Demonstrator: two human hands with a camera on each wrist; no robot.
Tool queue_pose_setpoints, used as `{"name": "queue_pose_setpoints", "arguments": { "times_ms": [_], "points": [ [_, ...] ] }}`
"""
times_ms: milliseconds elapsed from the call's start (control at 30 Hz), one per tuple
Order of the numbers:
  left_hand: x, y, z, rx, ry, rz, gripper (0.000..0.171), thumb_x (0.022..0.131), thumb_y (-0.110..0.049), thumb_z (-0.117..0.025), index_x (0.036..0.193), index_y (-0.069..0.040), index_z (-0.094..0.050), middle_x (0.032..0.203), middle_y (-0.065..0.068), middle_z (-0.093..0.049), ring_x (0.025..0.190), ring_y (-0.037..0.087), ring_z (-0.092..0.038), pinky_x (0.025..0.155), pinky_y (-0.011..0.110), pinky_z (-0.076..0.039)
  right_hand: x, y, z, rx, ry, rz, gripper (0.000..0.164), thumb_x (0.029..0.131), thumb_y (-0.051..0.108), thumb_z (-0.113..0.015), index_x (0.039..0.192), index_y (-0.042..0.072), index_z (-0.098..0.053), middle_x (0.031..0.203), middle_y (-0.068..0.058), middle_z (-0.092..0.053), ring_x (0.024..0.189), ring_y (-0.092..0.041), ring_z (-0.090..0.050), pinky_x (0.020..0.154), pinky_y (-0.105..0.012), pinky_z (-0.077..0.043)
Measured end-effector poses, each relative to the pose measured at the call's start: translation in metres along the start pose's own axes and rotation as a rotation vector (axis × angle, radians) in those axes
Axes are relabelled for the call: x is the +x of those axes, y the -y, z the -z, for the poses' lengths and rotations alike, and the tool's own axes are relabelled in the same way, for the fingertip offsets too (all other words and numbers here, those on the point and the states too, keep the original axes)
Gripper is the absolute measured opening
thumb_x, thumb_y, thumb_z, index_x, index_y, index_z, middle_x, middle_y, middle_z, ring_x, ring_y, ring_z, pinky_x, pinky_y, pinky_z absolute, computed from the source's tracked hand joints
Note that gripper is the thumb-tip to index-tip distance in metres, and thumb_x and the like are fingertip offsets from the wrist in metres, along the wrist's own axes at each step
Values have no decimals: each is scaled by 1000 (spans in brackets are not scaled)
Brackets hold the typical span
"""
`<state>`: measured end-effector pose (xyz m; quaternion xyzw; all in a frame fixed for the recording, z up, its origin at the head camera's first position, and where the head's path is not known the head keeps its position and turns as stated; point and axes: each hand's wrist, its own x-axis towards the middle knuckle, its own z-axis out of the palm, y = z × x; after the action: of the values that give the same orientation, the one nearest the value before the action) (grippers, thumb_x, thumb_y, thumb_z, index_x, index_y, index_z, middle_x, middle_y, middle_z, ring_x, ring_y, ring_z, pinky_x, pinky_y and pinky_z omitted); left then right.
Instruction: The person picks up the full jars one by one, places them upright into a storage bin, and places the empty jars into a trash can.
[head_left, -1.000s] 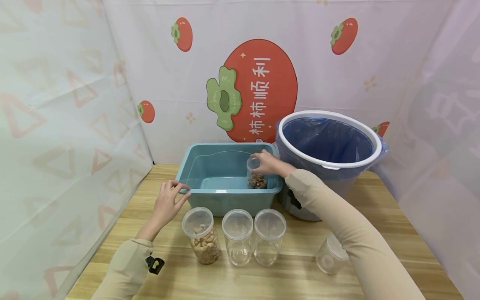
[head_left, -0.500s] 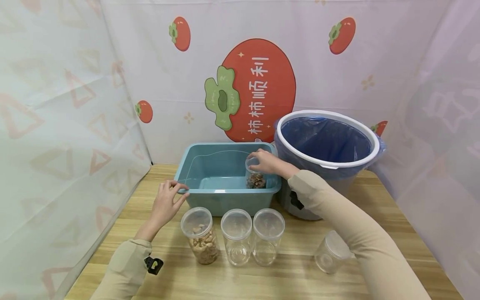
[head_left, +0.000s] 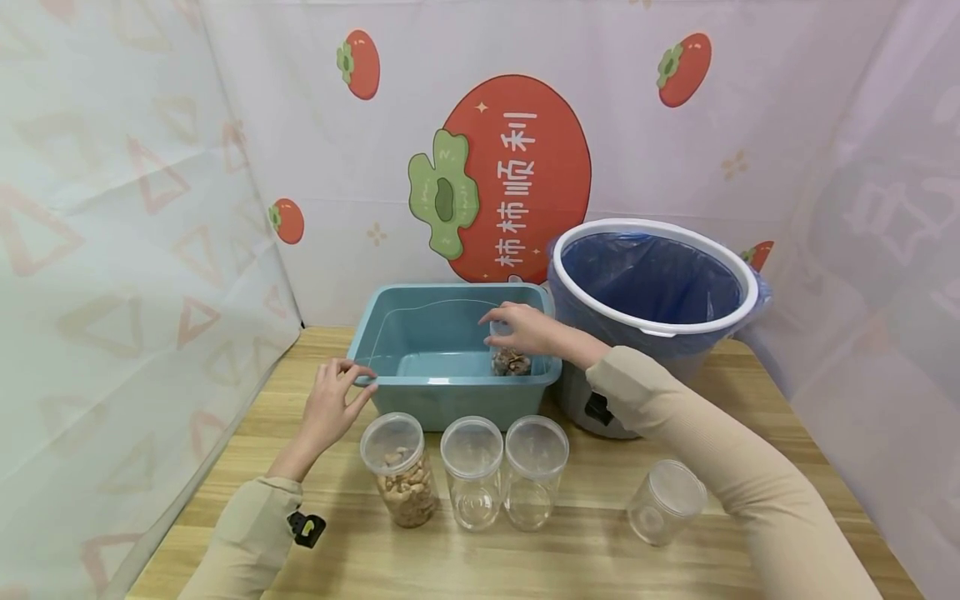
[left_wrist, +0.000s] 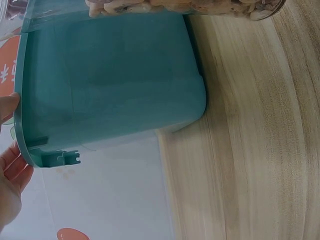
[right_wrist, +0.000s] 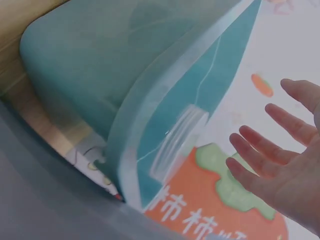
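Grips corner of blue rectangular plastic basin (head_left: 457, 406) with left hand (head_left: 332, 403). Holds right hand (head_left: 534, 329) spread near clear cylindrical plastic jar (head_left: 511, 361) inside.

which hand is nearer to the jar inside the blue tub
Right. The right hand is just above the jar, fingers apart from it. The left hand is farther, at the blue tub's left front corner.

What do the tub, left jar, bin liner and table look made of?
Tub: likely molded plastic, smooth semi-gloss; rim highlight, rounded corners.
Left jar: clear, glossy plastic or glass; see-through sides, can't tell which.
Bin liner: probably thin plastic film, shiny; translucent blue, wrinkled.
Table: wood or wood-look laminate, satin; visible grain.
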<state>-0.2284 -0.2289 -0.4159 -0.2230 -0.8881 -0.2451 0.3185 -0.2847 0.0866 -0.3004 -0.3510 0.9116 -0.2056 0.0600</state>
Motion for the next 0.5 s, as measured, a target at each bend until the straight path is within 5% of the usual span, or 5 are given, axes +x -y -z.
{"name": "queue_pose_setpoints", "arguments": {
  "times_ms": [500],
  "points": [
    [0,-1,-1,8,0,-5,17,73,-10,-71,87,-10,-62,92,15,-48,80,28,-40,63,37,-32,-13,44,-18,-4,30,191,31,86,22,-57,115,8,-58,110,-8,-55,103,-20,-52,83,-32,-43]
  ]
}}
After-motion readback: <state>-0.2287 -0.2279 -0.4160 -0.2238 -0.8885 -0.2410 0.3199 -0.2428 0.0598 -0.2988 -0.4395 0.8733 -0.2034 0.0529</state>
